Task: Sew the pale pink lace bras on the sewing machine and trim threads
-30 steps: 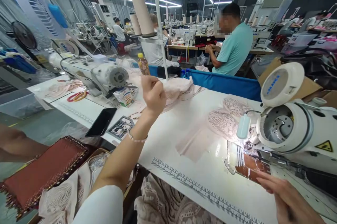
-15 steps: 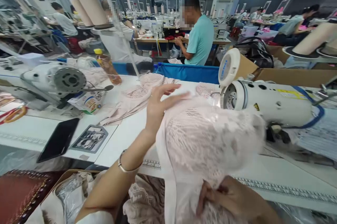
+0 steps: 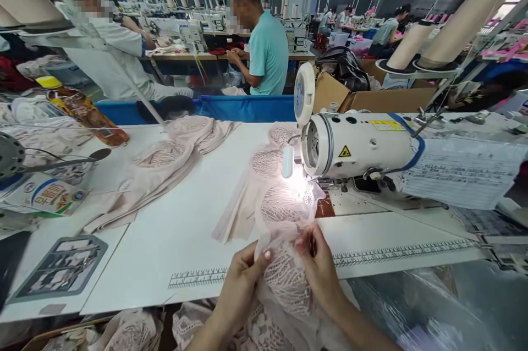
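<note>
A pale pink lace bra (image 3: 284,202) lies over the table edge, its far cup beside the lit needle area of the white sewing machine (image 3: 358,144). My left hand (image 3: 244,279) pinches the fabric along its left side, thumb on top. On the other side, my right hand (image 3: 319,266) is closed on the same bra, fingertips gathered at the band between the cups. The near cup hangs between my wrists toward my lap. More pink lace pieces (image 3: 235,205) lie just behind and to the left of it.
A stack of pink bras (image 3: 165,161) rests left on the white table (image 3: 165,241). Around it are a tea bottle (image 3: 86,111), a milk carton (image 3: 45,194) and a grey tray (image 3: 61,266). Written sheets (image 3: 462,172) hang at right; a person in teal (image 3: 268,54) sits beyond.
The bra has come down from in front of the machine onto the table by the needle. My left hand, spread beforehand, now grips it. The view has turned right.
</note>
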The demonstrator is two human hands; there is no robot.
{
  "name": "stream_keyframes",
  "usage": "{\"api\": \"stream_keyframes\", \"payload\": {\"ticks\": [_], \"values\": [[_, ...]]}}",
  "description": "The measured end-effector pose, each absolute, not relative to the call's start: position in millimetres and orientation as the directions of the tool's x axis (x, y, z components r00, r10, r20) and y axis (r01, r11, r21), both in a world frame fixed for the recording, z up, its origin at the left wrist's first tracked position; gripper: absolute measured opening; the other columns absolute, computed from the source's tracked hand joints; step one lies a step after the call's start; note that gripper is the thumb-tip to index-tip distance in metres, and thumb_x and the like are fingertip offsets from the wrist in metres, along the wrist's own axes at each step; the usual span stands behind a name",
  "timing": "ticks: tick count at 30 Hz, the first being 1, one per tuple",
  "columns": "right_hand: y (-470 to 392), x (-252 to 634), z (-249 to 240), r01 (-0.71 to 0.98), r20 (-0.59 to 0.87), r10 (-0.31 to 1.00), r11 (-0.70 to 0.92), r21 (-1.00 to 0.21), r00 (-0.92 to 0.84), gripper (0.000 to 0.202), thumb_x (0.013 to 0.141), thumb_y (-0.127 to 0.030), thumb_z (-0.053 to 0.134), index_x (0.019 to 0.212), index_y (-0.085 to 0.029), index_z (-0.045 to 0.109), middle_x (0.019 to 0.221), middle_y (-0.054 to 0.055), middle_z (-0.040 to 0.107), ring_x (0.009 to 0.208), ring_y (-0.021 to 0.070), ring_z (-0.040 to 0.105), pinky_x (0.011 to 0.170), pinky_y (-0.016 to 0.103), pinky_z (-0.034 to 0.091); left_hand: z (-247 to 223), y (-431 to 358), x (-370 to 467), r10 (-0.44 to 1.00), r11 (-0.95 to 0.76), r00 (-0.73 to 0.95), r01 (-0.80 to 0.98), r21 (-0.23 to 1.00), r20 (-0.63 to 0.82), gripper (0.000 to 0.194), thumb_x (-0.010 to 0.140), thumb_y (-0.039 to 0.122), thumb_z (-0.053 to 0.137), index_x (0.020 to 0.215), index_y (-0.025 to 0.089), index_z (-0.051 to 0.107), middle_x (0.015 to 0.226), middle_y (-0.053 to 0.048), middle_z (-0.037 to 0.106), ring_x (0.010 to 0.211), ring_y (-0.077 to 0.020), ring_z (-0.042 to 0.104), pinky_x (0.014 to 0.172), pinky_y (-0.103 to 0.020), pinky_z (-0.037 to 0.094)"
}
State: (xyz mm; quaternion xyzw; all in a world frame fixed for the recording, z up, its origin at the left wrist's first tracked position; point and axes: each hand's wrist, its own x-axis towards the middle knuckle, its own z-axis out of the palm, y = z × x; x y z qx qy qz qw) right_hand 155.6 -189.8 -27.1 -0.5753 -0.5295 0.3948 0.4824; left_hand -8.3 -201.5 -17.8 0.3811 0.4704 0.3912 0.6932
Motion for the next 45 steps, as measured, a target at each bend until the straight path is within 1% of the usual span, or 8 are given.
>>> {"api": "stream_keyframes", "payload": {"ticks": [6, 11, 21, 29, 33, 35, 40, 45], "values": [[-180.4, 154.9, -30.2, 0.276, -0.126, 0.991, -0.108, -0.955, -0.046, 0.058, 0.088, -0.075, 0.049, 0.062, -0.023, 0.041, 0.056, -0.004, 0.041, 0.055, 0.0136, 0.040, 0.054, 0.027, 0.032, -19.7, -195.7, -13.8, 0.843, 0.450, 0.329, 0.004, 0.893, -0.426, 0.066, 0.073, 0.082, 0.061, 0.064, 0.017, 0.050, 0.060, 0.002, 0.046, 0.060, -0.0129, 0.040, 0.059, -0.025, 0.037], [-179.4, 157.5, -33.0, 0.346, -0.047, 0.999, -0.038, -0.937, -0.019, 0.058, 0.091, -0.075, 0.040, 0.063, -0.025, 0.036, 0.058, -0.004, 0.036, 0.056, 0.0140, 0.036, 0.052, 0.028, 0.030, -14.0, -191.8, -10.7, 0.870, 0.369, 0.304, 0.121, 0.922, -0.388, 0.067, 0.076, 0.087, 0.050, 0.066, 0.021, 0.040, 0.066, 0.001, 0.043, 0.067, -0.0153, 0.038, 0.061, -0.026, 0.036], [-163.9, 176.7, -16.4, 0.339, -0.175, 0.841, 0.011, -0.941, -0.512, 0.053, 0.092, -0.059, 0.051, 0.058, -0.023, 0.034, 0.053, -0.006, 0.029, 0.051, 0.0103, 0.026, 0.048, 0.026, 0.023, -24.4, -187.0, -7.4, 0.881, 0.130, 0.351, 0.463, 0.877, -0.316, 0.060, 0.085, 0.079, 0.037, 0.061, 0.024, 0.031, 0.061, 0.002, 0.036, 0.062, -0.0157, 0.036, 0.058, -0.029, 0.031], [-161.2, 153.1, -25.1, 0.360, -0.024, 0.984, 0.042, -0.932, -0.178, 0.036, 0.090, -0.045, 0.050, 0.064, -0.025, 0.035, 0.065, -0.001, 0.045, 0.067, 0.0168, 0.043, 0.063, 0.030, 0.036, -32.2, -216.8, 8.6, 0.935, 0.296, 0.142, 0.191, 0.936, -0.324, 0.064, 0.079, 0.083, 0.048, 0.063, 0.021, 0.051, 0.071, -0.006, 0.062, 0.083, -0.0268, 0.060, 0.083, -0.035, 0.049], [-164.4, 160.3, -27.6, 0.288, -0.073, 0.963, 0.005, -0.957, -0.258, 0.044, 0.093, -0.054, 0.042, 0.062, -0.025, 0.031, 0.057, -0.004, 0.032, 0.056, 0.0137, 0.034, 0.055, 0.028, 0.033, -28.4, -204.3, -5.8, 0.828, 0.528, 0.280, -0.100, 0.843, -0.486, 0.068, 0.078, 0.086, 0.049, 0.077, 0.020, 0.064, 0.079, -0.009, 0.069, 0.083, -0.0278, 0.065, 0.083, -0.039, 0.053], [-166.3, 165.2, -25.2, 0.264, -0.132, 0.910, -0.025, -0.964, -0.394, 0.047, 0.093, -0.054, 0.046, 0.060, -0.025, 0.032, 0.055, -0.006, 0.030, 0.051, 0.0118, 0.031, 0.051, 0.026, 0.030, -21.8, -188.7, -11.0, 0.803, 0.595, 0.210, -0.211, 0.776, -0.558, 0.066, 0.082, 0.082, 0.047, 0.091, 0.020, 0.066, 0.086, -0.010, 0.071, 0.086, -0.0274, 0.067, 0.083, -0.039, 0.054], [-176.1, 155.5, -22.5, 0.345, -0.172, 0.761, 0.072, -0.936, -0.625, 0.045, 0.094, -0.035, 0.050, 0.057, -0.023, 0.029, 0.048, -0.008, 0.029, 0.045, 0.0085, 0.027, 0.048, 0.026, 0.021, -11.5, -162.5, -5.2, 0.817, 0.534, -0.272, 0.022, 0.845, -0.509, 0.056, 0.074, 0.076, 0.064, 0.070, 0.020, 0.059, 0.069, -0.007, 0.062, 0.073, -0.0251, 0.062, 0.072, -0.035, 0.053], [-186.8, 128.2, -29.1, 0.388, -0.006, 0.871, 0.212, -0.897, -0.491, 0.038, 0.086, -0.017, 0.051, 0.058, -0.023, 0.027, 0.050, -0.007, 0.031, 0.046, 0.0088, 0.032, 0.052, 0.026, 0.023, -15.8, -165.9, 2.0, 0.855, 0.461, -0.285, 0.038, 0.887, -0.433, 0.066, 0.066, 0.085, 0.059, 0.051, 0.025, 0.036, 0.050, 0.004, 0.035, 0.052, -0.0147, 0.040, 0.052, -0.029, 0.039]]}}
